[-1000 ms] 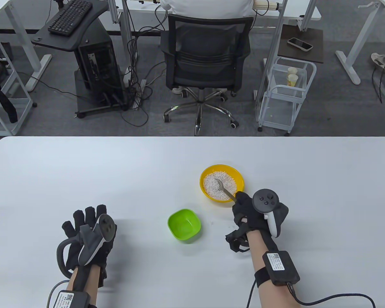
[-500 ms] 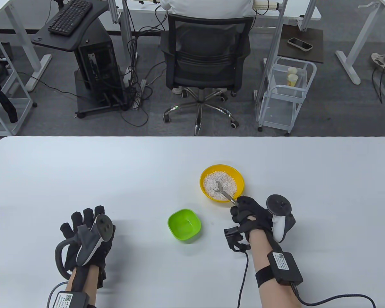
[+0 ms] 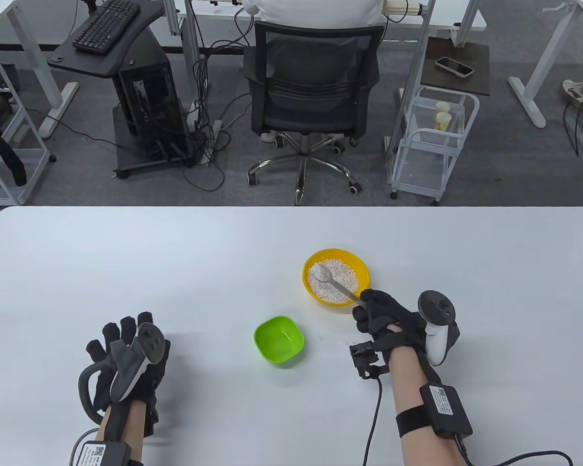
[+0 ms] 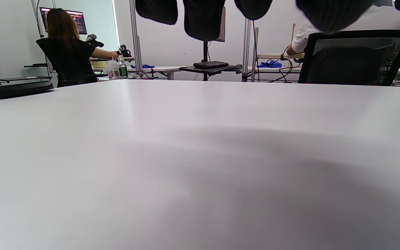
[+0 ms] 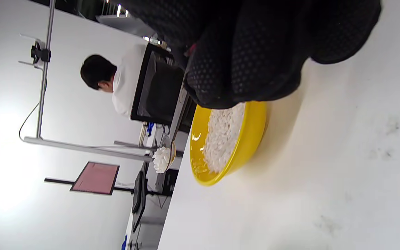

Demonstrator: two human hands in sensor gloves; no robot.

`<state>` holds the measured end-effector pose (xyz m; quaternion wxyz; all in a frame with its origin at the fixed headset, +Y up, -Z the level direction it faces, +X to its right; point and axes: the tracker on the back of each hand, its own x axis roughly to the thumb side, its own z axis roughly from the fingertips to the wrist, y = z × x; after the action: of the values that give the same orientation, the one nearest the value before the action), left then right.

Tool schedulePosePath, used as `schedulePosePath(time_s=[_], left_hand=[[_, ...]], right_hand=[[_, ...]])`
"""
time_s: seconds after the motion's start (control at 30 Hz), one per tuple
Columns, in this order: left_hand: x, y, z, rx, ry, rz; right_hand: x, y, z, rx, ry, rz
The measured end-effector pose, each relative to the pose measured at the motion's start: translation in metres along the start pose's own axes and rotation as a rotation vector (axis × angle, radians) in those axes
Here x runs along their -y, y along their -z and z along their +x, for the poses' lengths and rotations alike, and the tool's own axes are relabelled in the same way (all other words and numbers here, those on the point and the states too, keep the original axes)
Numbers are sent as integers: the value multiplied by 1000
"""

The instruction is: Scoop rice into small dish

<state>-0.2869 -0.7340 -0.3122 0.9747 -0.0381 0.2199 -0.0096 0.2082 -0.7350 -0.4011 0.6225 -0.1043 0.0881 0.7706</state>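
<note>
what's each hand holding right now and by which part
The right hand grips the spoon by the near end of its handle, its rice-filled bowl over the yellow bowl. The left hand holds nothing.

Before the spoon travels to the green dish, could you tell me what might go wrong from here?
1. The spoon carries a heaped mound of rice above the yellow bowl; grains may spill on the way to the green dish.
2. The right hand holds only the handle's end, so a small wobble may tip the load.
3. The left hand lies apart from the dish, which could slide if the spoon knocks it.
</note>
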Motion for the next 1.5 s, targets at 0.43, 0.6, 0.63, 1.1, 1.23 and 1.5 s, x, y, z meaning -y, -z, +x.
schedulePosePath(time_s=[0.43, 0.6, 0.63, 1.1, 1.23, 1.5], left_hand=[[2, -1, 4, 0, 17, -3], [2, -1, 4, -2, 24, -10], [2, -2, 4, -2, 27, -13], [3, -1, 5, -1, 28, -18], [2, -2, 5, 1, 32, -11], [4, -2, 6, 2, 27, -16]], right_hand=[[-31, -5, 11, -34, -326, 363], [-43, -9, 17, 11, -441, 372], [-46, -10, 19, 30, -457, 361], [-45, -13, 25, 143, -456, 248], [-43, -13, 26, 162, -474, 222], [-33, -21, 36, 296, -356, 72]])
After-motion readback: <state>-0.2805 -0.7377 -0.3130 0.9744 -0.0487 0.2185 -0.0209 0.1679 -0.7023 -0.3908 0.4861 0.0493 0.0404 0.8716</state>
